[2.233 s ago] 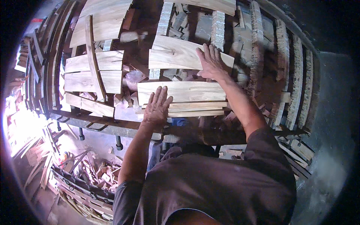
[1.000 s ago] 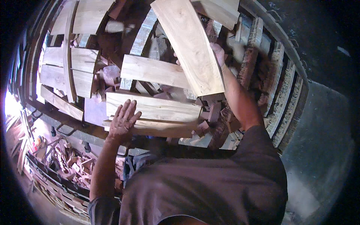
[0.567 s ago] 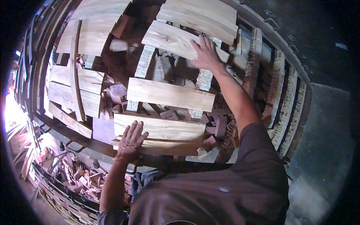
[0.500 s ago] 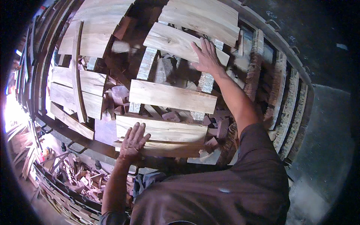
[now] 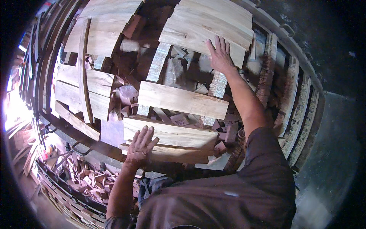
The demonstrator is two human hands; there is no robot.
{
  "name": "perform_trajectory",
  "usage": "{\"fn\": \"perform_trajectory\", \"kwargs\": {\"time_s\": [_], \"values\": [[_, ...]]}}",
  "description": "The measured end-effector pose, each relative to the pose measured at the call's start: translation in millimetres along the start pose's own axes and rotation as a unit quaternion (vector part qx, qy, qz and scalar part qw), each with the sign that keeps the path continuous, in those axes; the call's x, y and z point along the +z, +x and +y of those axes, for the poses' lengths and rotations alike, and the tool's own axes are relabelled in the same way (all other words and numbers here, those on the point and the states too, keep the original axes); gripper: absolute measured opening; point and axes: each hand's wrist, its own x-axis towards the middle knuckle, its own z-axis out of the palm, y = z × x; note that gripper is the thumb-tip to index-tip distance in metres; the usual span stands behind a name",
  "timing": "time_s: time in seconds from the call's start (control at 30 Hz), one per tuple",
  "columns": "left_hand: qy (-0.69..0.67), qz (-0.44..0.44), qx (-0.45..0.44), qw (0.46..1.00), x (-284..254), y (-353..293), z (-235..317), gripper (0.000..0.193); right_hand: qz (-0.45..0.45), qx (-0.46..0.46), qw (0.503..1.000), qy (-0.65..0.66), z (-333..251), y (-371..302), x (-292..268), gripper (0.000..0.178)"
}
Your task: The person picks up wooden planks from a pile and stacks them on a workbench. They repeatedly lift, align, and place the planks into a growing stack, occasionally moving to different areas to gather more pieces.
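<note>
My right hand (image 5: 221, 56) lies with its fingers stretched out on a pale wooden board (image 5: 181, 32). The far edge of that board meets other pale boards (image 5: 213, 15) behind it. My left hand (image 5: 141, 147) rests, fingers spread, on the left end of a near board (image 5: 171, 133). Beneath that one, at the front edge, another board (image 5: 175, 154) shows. Between my hands a separate board (image 5: 183, 99) lies crosswise over two rough supporting strips (image 5: 158, 63). Neither hand is wrapped round anything.
More boards lie at the left, crossed by a long narrow strip (image 5: 83, 65). Wood offcuts (image 5: 180, 119) fill gaps below the boards. Rough slats (image 5: 289, 95) and a frame with metal handles (image 5: 288, 28) stand at the right. Scrap wood (image 5: 91, 179) is heaped lower left.
My right hand has pushed its board away from me, closing the gap to the far boards. My left hand stays on the near board. The whole view has shifted slightly.
</note>
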Motion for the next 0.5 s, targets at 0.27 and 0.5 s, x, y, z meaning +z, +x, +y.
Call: {"fn": "perform_trajectory", "kwargs": {"time_s": [0.27,0.5], "values": [[-0.003,-0.013,-0.007,1.000,2.9,-3.1,1.4,0.061,0.000,0.009,0.996,-0.094,-9.4,-6.3,15.7,0.057],[-0.031,0.039,-0.003,0.999,10.3,-1.1,-2.4,0.047,0.002,0.052,0.990,-0.135,-0.6,-8.1,41.3,0.082]]}}
